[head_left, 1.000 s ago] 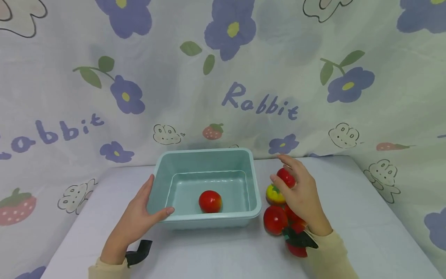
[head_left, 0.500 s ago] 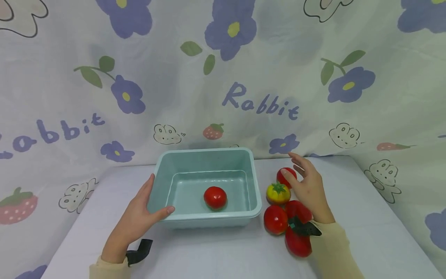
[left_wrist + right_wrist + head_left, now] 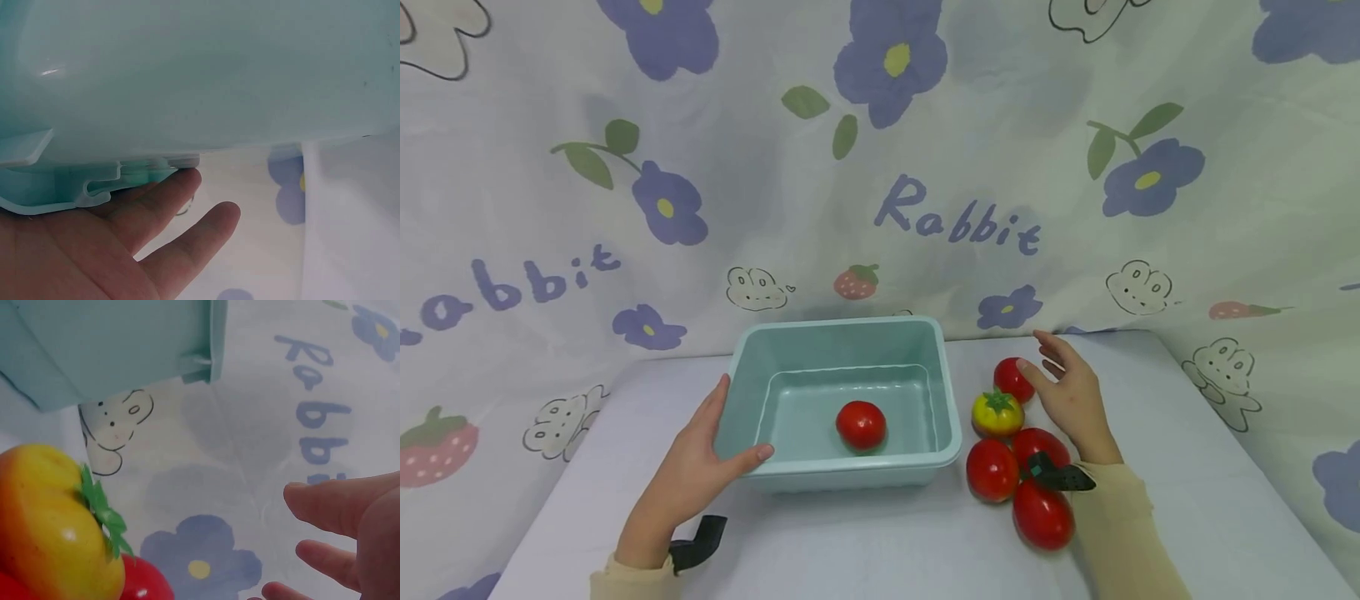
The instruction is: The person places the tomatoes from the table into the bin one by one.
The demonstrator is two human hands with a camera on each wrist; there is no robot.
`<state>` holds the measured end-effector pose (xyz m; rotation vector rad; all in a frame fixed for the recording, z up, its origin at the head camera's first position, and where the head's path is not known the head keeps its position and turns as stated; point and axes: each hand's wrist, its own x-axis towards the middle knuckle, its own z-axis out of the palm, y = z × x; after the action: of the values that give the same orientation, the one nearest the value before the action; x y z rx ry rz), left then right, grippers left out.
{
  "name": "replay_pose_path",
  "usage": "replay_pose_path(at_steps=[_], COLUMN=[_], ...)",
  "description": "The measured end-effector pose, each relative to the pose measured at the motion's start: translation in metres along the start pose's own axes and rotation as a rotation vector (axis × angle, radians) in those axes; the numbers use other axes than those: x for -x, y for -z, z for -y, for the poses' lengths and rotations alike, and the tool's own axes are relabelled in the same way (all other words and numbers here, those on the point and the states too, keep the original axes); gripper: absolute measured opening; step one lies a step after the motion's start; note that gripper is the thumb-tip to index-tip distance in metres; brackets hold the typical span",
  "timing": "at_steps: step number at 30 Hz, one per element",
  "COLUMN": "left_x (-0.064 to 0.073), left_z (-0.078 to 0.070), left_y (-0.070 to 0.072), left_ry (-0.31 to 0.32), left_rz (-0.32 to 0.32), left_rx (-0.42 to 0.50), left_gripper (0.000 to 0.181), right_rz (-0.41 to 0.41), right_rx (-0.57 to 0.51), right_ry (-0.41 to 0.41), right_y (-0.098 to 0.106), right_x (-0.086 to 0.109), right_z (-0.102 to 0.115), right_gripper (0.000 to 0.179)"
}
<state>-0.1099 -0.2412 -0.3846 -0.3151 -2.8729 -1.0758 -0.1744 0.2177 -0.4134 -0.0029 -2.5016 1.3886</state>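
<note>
In the head view, my left hand (image 3: pixel 688 467) rests against the left front corner of a pale green plastic tub (image 3: pixel 842 468). Its thumb lies on the rim; the left wrist view shows straight fingers (image 3: pixel 187 250) below the rim outside. One round red fruit (image 3: pixel 861 426) lies inside the tub. My right hand (image 3: pixel 1073 404), fingers loosely bent and holding nothing, hovers right of another red fruit (image 3: pixel 1013 379), its thumb partly overlapping it in view. Whether they touch I cannot tell. Nearer me is a yellow fruit with a green leafy top (image 3: pixel 997 414).
Several larger red fruits, one of them oval (image 3: pixel 1043 515), cluster right of the tub beside my right sleeve (image 3: pixel 1123 525). Black straps hang at both wrists. A white cloth covers the table (image 3: pixel 865 550); a flower-print curtain (image 3: pixel 820 225) stands behind.
My right hand has drawn back slightly to the right, uncovering more of the fruits. The red fruit in the tub rolled a little right, then settled. My left hand stayed put.
</note>
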Motion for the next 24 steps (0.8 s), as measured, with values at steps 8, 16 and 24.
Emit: replay_pose_path(at_steps=[8, 16, 24], left_x=[0.0, 0.0, -0.001], left_z=[0.001, 0.002, 0.0], left_y=[0.0, 0.0, 0.001], left_ry=[-0.006, -0.002, 0.01], left_rz=[-0.006, 0.0, 0.005], left_rx=[0.004, 0.001, -0.001], left_gripper=[0.101, 0.102, 0.103], right_rz=[0.075, 0.246, 0.325], right_rx=[0.044, 0.102, 0.127], right_ry=[-0.054, -0.191, -0.174], right_y=[-0.001, -0.002, -0.008], right_x=[-0.005, -0.009, -0.012], right_z=[-0.012, -0.021, -0.034], right_gripper=[0.063, 0.065, 0.063])
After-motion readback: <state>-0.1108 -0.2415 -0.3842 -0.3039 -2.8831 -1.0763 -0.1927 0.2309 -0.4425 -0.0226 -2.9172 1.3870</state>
